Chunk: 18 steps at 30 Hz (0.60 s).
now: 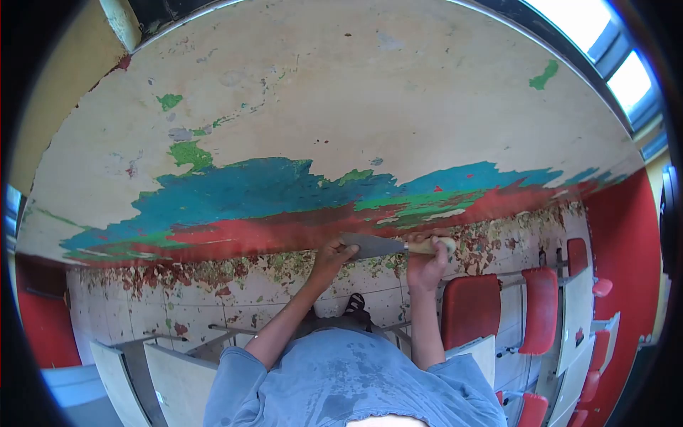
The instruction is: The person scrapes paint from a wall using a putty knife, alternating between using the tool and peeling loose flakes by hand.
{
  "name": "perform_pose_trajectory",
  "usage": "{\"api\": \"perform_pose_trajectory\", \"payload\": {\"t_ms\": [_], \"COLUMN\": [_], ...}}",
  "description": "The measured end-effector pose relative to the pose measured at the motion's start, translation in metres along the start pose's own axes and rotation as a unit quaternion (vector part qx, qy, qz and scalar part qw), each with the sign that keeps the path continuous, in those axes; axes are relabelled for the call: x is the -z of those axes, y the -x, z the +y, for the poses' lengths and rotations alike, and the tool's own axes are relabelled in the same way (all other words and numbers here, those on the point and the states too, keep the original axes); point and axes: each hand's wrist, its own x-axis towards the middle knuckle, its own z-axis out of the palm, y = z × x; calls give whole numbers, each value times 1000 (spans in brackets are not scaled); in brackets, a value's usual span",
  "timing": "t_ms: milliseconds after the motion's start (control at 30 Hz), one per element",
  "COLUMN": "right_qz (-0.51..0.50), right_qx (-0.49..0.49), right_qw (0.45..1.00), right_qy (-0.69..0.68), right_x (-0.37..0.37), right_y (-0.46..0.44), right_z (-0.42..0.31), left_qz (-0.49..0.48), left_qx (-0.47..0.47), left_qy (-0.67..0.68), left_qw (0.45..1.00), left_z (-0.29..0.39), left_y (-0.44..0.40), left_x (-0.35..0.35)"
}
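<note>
A paint scraper (pixel 377 246) with a wide grey blade and a pale wooden handle lies sideways between my two hands, in front of my body. The handle is wrapped by the fingers of my right hand (pixel 428 267). At the opposite end, my left hand (pixel 332 259) pinches the broad end of the blade, its thumb on top. Just beyond the tool stands the wall (pixel 341 107), with cream paint above and ragged patches of blue, green and red paint along its lower part. Whether the blade touches the wall I cannot tell.
Paint flakes litter the tiled floor (pixel 245 292) along the wall's foot. Behind me on the right stand red chairs (pixel 469 309) with attached writing boards; more pale boards (pixel 181 381) are at left. A red wall section (pixel 626 242) closes the right side. Windows (pixel 629 82) are upper right.
</note>
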Motion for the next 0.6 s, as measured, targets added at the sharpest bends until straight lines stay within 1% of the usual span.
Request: {"api": "perform_pose_trajectory", "payload": {"t_ms": [100,133,167,200,233,267,300,400,467,500,533,600], "right_qz": [-70,-89,-106,-124,-181,-238,-293,-337,-379,-399,-372,-401], "right_qx": [7,14,23,32,71,111,151,236,263,275,278,290], "right_qw": [998,996,994,992,981,965,944,910,884,870,876,867], "right_qy": [0,-6,-12,-17,-1,15,30,58,78,90,129,45], "right_x": [-9,-17,-26,-36,-45,-56,-67,-106,-117,-119,-114,-112], "right_y": [-37,-47,-56,-65,-74,-82,-88,-91,-93,-94,-95,-90], "right_z": [-13,-16,-20,-24,-25,-25,-25,-23,-11,-5,4,12], "left_qz": [-57,13,80,143,180,215,219,239,263,265,266,269], "left_qx": [-5,-113,-217,-313,-388,-457,-481,-545,-587,-586,-586,-590], "left_qy": [-147,-276,-395,-502,-549,-589,-612,-657,-660,-660,-659,-658], "left_qw": [988,955,889,794,718,631,589,463,387,388,390,382], "left_z": [-6,10,30,52,69,84,95,117,121,118,115,110], "left_y": [-18,-22,-28,-34,-42,-52,-62,-93,-112,-114,-115,-117], "left_x": [2,-1,0,2,9,17,23,39,45,47,49,51]}}
